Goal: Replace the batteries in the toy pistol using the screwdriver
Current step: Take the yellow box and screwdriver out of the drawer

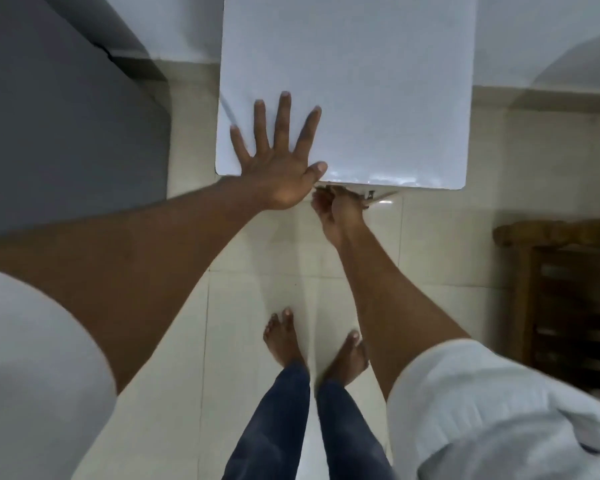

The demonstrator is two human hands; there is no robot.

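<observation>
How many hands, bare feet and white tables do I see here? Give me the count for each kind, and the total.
Hands: 2, left hand and right hand
Bare feet: 2, left foot and right foot
White tables: 1, table
Total: 5

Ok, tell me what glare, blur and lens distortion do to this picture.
Head view: glare streaks the white square tabletop along its near edge and the glossy cream floor tiles; wide-angle bending bows the edges and swells the sleeves; the right hand under the table edge is blurred, while the flat left hand is sharper.
</observation>
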